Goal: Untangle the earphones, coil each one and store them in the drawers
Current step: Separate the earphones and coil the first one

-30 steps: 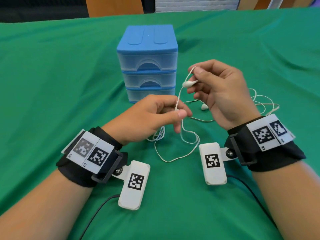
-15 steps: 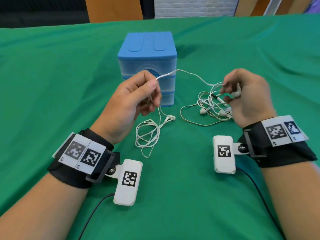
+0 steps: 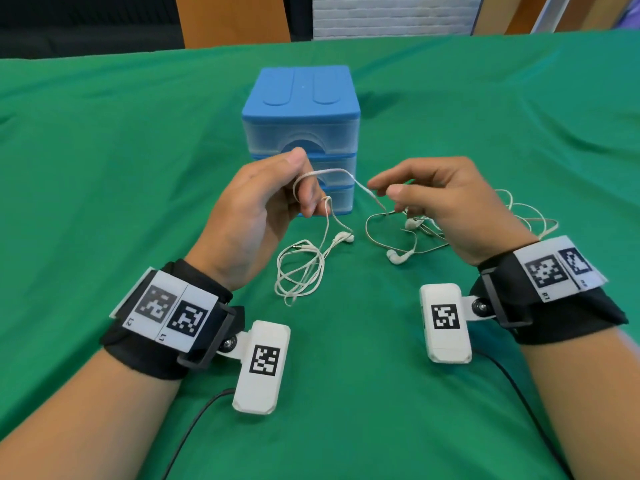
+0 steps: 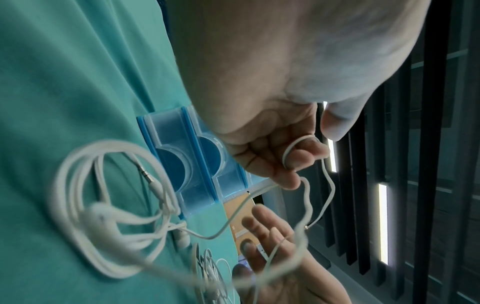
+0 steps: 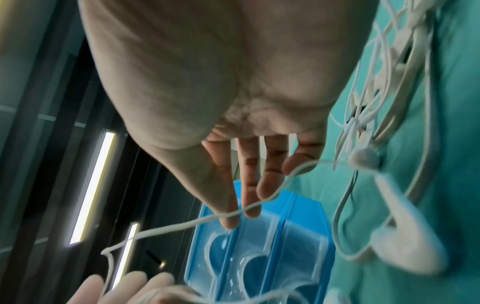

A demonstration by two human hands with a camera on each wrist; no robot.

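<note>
My left hand (image 3: 301, 181) is raised in front of the blue drawer unit (image 3: 301, 98) and pinches a white earphone cable (image 3: 332, 173), which loops round a finger (image 4: 298, 152). From that grip the cable drops to a loose bundle (image 3: 301, 268) on the cloth, with its jack and one earbud (image 3: 343, 237) showing. The same cable also runs right, past my right hand (image 3: 384, 190), whose fingers (image 5: 241, 201) are straight and grip nothing. A second tangle of earphones (image 3: 415, 230) lies under that hand, with an earbud (image 3: 396, 256) at its near side. All three drawers are closed.
A green cloth (image 3: 138, 168) covers the whole table. More white cable loops (image 3: 530, 220) trail out to the right of my right hand. Wooden chair backs (image 3: 232, 19) stand beyond the far edge. Black wrist-camera leads (image 3: 194, 424) run toward me.
My right hand has let go of the earbud and tangle, which now lie on the cloth, and its fingers have straightened. My left hand keeps the cable and has moved nearer the right hand.
</note>
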